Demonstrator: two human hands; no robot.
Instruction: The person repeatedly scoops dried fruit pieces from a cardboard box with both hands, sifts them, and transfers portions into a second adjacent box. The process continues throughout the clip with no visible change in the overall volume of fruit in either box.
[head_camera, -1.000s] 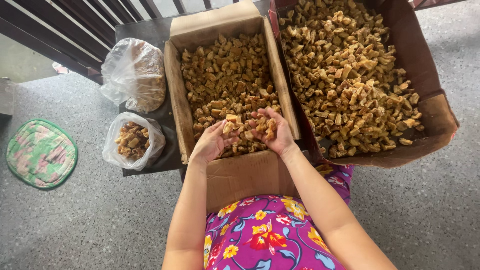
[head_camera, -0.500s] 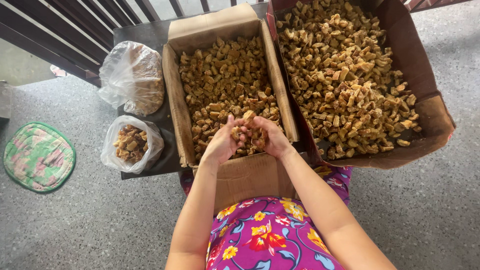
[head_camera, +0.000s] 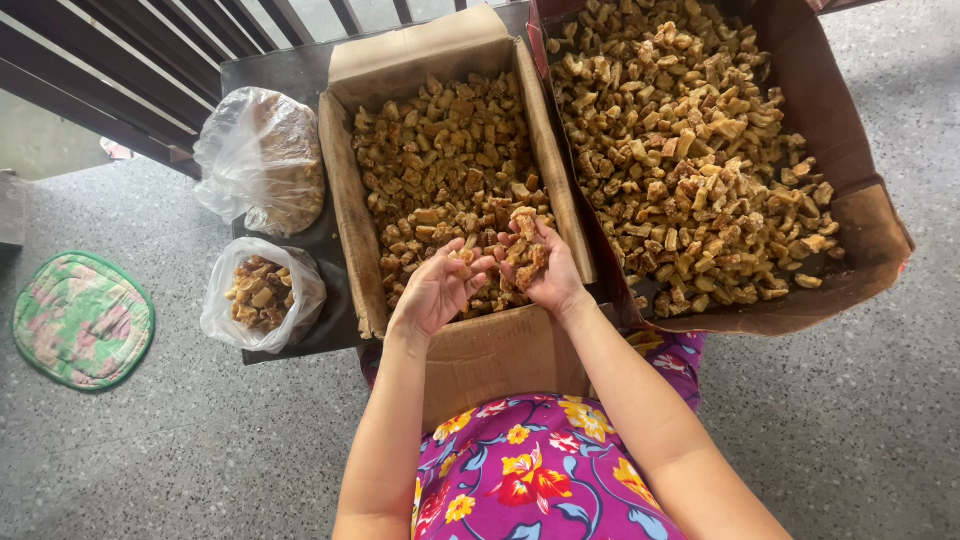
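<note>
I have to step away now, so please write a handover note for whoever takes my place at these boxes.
Left hand: open, palm up, a few golden-brown chunks on it, over the near end of the narrow cardboard box.
Right hand: cupped around a handful of chunks.
Both the narrow box and the wide box are full of chunks.
Two plastic bags lie left: the small bag holds some chunks.
How much is sorted cannot be told.

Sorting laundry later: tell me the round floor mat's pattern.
Green with pink patches, a quilted mat, head view.

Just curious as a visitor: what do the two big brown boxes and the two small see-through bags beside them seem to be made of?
Boxes: matte brown cardboard, apparently; creased flaps. Bags: thin glossy clear plastic, wrinkled and shiny.
</note>
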